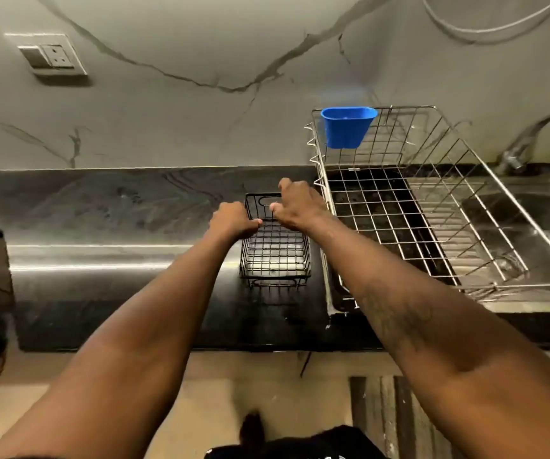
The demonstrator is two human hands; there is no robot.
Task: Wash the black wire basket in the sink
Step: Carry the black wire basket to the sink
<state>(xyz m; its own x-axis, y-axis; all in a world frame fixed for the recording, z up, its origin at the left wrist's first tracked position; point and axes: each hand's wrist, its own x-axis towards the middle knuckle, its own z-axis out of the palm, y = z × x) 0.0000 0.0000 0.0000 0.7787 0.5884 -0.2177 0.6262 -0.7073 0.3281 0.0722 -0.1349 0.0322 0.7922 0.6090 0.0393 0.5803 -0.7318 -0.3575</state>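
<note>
Black wire basket (275, 248) on tabletop (118, 207) is gripped at rim by left hand (233, 220) and right hand (295, 203), fingers clenched, likely for lifting to sink (531, 207).

Bare forearms, no sleeves.

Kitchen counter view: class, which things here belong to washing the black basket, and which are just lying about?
Job: black basket, left hand, right hand, sink, tap.
Lying about: dish rack, blue cup, wall socket.
</note>
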